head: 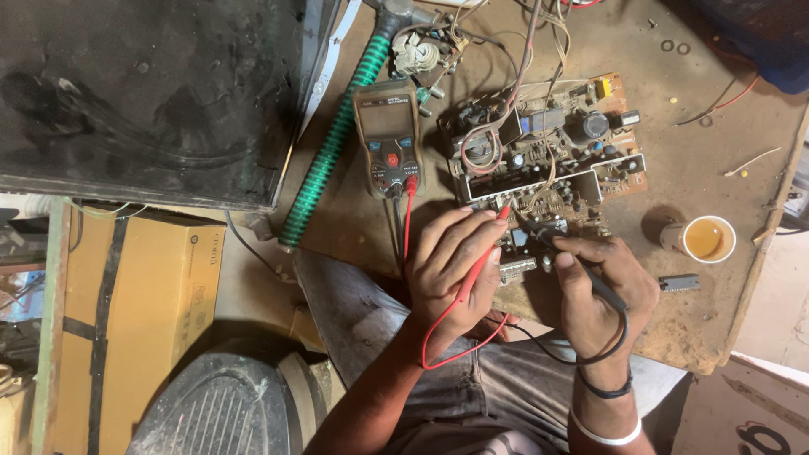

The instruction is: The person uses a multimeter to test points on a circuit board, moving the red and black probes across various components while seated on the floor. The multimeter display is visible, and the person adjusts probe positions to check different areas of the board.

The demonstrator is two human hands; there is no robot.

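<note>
My left hand (451, 270) grips a red test probe (487, 253) whose tip points up at the near edge of a brown circuit board (548, 152). My right hand (602, 291) holds a black test probe (560, 244), its tip on the same board edge. Red and black leads loop back from both probes to a grey and orange multimeter (388, 139) lying left of the board. The board carries several capacitors, coils and loose wires.
A green ribbed hose (333, 143) runs diagonally left of the meter. A small cup with orange liquid (706, 238) stands at the right on the worn wooden table (716, 126). A dark screen (143, 93) lies top left, a cardboard box (143, 295) below it.
</note>
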